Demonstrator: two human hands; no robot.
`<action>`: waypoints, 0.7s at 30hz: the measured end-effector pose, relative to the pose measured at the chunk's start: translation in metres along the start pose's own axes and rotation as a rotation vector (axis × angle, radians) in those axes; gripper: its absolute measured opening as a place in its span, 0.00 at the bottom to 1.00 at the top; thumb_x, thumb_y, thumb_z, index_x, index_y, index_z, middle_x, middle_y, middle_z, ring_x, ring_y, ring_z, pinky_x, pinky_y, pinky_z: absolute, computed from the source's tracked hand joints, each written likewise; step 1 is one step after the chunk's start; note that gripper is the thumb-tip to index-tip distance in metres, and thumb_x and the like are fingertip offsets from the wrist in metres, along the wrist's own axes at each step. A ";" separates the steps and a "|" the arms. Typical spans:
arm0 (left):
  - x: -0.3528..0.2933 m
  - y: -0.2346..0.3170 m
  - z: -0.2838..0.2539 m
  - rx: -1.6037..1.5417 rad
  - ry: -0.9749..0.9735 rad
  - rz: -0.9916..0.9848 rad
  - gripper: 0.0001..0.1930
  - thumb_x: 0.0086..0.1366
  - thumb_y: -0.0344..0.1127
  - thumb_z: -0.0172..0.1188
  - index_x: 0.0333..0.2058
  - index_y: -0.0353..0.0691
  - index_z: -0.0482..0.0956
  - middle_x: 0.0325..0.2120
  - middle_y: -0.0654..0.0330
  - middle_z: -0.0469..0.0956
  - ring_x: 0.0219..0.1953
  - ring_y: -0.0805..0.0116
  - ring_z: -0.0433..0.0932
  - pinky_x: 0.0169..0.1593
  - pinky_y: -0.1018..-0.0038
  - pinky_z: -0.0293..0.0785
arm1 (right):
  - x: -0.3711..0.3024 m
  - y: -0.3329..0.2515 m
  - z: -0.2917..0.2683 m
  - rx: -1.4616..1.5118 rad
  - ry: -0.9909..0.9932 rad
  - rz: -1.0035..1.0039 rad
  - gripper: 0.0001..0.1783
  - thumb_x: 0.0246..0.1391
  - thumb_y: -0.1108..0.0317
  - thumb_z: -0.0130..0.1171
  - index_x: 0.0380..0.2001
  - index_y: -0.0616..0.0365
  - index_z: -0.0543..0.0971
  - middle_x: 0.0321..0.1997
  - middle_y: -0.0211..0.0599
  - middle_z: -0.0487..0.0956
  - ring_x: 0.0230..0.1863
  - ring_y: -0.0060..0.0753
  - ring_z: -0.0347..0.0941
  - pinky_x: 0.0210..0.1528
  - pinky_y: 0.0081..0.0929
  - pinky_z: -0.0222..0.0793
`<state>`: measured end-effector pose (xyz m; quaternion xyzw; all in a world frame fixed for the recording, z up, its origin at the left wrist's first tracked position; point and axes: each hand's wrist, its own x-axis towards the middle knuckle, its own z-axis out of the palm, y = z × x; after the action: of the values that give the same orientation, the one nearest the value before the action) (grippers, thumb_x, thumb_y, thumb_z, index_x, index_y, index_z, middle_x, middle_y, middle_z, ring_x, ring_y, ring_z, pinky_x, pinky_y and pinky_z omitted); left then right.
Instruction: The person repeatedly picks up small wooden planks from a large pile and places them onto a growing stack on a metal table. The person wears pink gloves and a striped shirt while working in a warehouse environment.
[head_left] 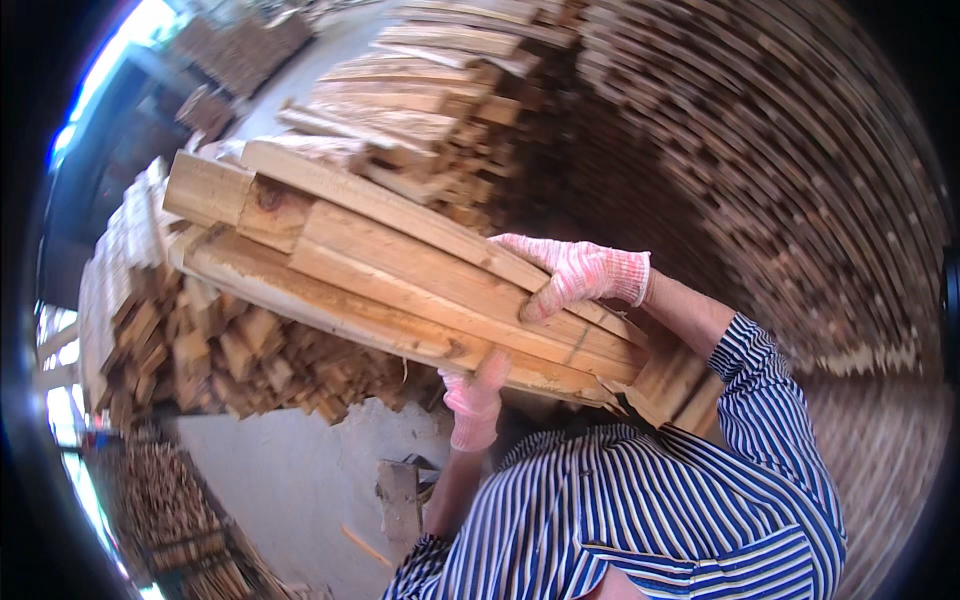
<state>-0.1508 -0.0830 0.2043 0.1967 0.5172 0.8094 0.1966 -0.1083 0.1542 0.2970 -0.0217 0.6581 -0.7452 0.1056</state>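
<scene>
Striped shirt (640,500) nearest; left hand (475,395) props plank bundle (400,280) from below, fingers curled under, right hand (580,272) presses fingers flat on top, steadying it.

Mid-frame, a bundle of wooden planks (400,270) is carried: left hand (475,395) supports it underneath, right hand (580,272) presses on top; stacked timber (780,180) fills the right

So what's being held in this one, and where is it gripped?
A bundle of rough wooden planks: the right hand presses on top near its close end, and the left hand supports the underside there.
</scene>
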 end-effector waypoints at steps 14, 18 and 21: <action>-0.072 -0.174 0.139 -0.163 -0.105 -1.473 0.32 0.64 0.56 0.62 0.60 0.41 0.74 0.54 0.50 0.79 0.55 0.51 0.79 0.64 0.52 0.73 | -0.267 0.238 -0.009 0.925 0.686 0.688 0.16 0.55 0.55 0.72 0.41 0.53 0.87 0.39 0.29 0.87 0.37 0.23 0.82 0.45 0.34 0.80; -0.062 -0.223 0.145 -0.064 -0.144 -1.733 0.31 0.64 0.52 0.63 0.59 0.37 0.74 0.55 0.50 0.79 0.56 0.50 0.78 0.65 0.51 0.72 | -0.282 0.292 -0.002 0.929 0.763 0.619 0.17 0.58 0.52 0.67 0.41 0.52 0.86 0.37 0.32 0.86 0.33 0.25 0.81 0.41 0.30 0.79; -0.051 -0.269 0.136 0.079 -0.118 -1.841 0.33 0.63 0.53 0.64 0.61 0.40 0.74 0.58 0.52 0.78 0.59 0.48 0.76 0.66 0.48 0.70 | -0.274 0.321 -0.007 1.099 0.820 0.655 0.21 0.56 0.50 0.69 0.44 0.55 0.85 0.41 0.34 0.86 0.37 0.29 0.83 0.43 0.31 0.80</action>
<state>-0.0056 0.0978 0.0046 -0.2445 0.4858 0.3044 0.7820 0.1997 0.1759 0.0089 0.5093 0.1516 -0.8447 0.0639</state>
